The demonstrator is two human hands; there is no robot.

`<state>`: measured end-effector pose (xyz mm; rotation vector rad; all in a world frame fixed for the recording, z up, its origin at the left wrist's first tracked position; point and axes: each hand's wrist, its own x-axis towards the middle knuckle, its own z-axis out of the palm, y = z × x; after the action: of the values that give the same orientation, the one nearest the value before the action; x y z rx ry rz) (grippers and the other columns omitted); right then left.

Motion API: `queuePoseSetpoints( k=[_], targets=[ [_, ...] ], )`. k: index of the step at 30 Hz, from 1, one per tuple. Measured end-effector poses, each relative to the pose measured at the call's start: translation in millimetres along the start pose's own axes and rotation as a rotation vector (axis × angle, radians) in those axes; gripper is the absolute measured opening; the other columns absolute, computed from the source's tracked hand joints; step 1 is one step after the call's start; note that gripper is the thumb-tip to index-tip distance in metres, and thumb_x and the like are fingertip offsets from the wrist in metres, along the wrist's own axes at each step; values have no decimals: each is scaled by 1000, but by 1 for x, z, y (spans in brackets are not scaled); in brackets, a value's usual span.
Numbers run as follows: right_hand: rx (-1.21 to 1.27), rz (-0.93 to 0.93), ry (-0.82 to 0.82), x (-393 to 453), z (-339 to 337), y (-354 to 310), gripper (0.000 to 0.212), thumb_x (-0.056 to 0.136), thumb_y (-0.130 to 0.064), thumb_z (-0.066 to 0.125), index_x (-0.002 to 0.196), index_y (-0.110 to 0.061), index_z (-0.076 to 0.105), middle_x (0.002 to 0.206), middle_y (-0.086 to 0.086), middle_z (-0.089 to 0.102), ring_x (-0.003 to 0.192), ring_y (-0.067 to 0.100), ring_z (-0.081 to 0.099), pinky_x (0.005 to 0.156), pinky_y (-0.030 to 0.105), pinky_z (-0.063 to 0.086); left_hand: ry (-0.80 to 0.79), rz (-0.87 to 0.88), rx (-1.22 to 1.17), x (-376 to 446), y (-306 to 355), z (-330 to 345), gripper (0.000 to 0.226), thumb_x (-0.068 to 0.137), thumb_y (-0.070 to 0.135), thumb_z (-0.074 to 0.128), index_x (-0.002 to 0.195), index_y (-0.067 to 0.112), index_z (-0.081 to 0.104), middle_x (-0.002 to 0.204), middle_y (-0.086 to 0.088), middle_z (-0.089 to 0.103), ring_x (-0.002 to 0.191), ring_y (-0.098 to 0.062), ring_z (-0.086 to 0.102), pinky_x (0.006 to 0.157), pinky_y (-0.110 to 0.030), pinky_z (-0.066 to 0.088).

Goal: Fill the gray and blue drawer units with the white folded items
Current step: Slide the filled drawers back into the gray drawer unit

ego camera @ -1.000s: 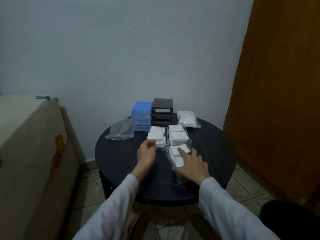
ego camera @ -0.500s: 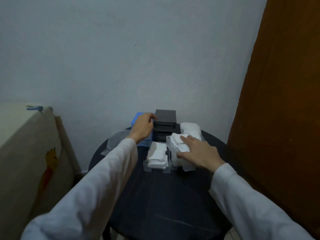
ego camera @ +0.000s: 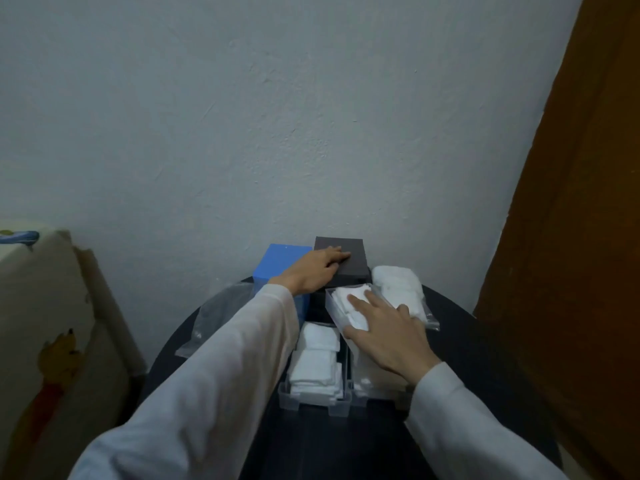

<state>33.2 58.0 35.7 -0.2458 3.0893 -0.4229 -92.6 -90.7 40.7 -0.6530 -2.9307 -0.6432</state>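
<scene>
The blue drawer unit [ego camera: 277,265] and the gray drawer unit [ego camera: 350,244] stand side by side at the back of the round dark table [ego camera: 467,358]. My left hand [ego camera: 313,271] rests flat on top of the gray unit. My right hand [ego camera: 388,337] holds a clear drawer [ego camera: 333,301] tilted just in front of the gray unit, with fingers lying over the white folded items [ego camera: 348,293] inside it. Two more clear drawers sit nearer me: one [ego camera: 311,400] full of white folded items [ego camera: 315,362], the other [ego camera: 374,393] partly hidden under my right wrist.
A clear bag of white items [ego camera: 398,282] lies right of the gray unit. An empty plastic bag [ego camera: 214,317] lies at the table's left edge. A cloth-covered piece of furniture [ego camera: 45,306] stands to the left, a brown door [ego camera: 571,237] to the right, and the wall close behind.
My left hand left the drawers and moved onto the gray unit's top. My right hand lifted a filled clear drawer and carried it back toward the gray unit. The camera moved closer.
</scene>
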Motion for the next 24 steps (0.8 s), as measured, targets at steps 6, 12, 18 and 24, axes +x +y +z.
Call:
queuePoseSetpoints(
  k=[6,12,18,24],
  targets=[
    [21,-11,71,-5,4,8,61,89,-53,39,145,-42,18,157,-11,9,133,31,28,103,42,27,121,38,101,-1,-1,9,42,97,23,40,139,19,43,142,-5,43,125,-23,37,104,-30,28],
    [51,9,84,-9,6,11,62,88,-54,40,145,-42,19,157,-12,10,133,32,28,104,42,28,150,68,111,-3,-1,11,39,100,21,36,138,20,45,136,-4,45,119,-22,36,102,-26,24],
    [87,14,149,-12,9,1,63,88,-55,40,146,-40,18,156,-12,10,132,28,27,104,40,26,109,60,-86,-6,-2,13,38,100,18,37,137,14,46,130,-8,42,119,-20,42,95,-15,25],
    [71,42,167,-11,23,-6,63,90,-52,37,146,-39,12,157,-11,3,133,31,21,108,42,20,85,36,-89,-7,0,13,39,101,21,35,138,17,43,149,-6,30,134,-21,33,104,-22,23]
  ],
)
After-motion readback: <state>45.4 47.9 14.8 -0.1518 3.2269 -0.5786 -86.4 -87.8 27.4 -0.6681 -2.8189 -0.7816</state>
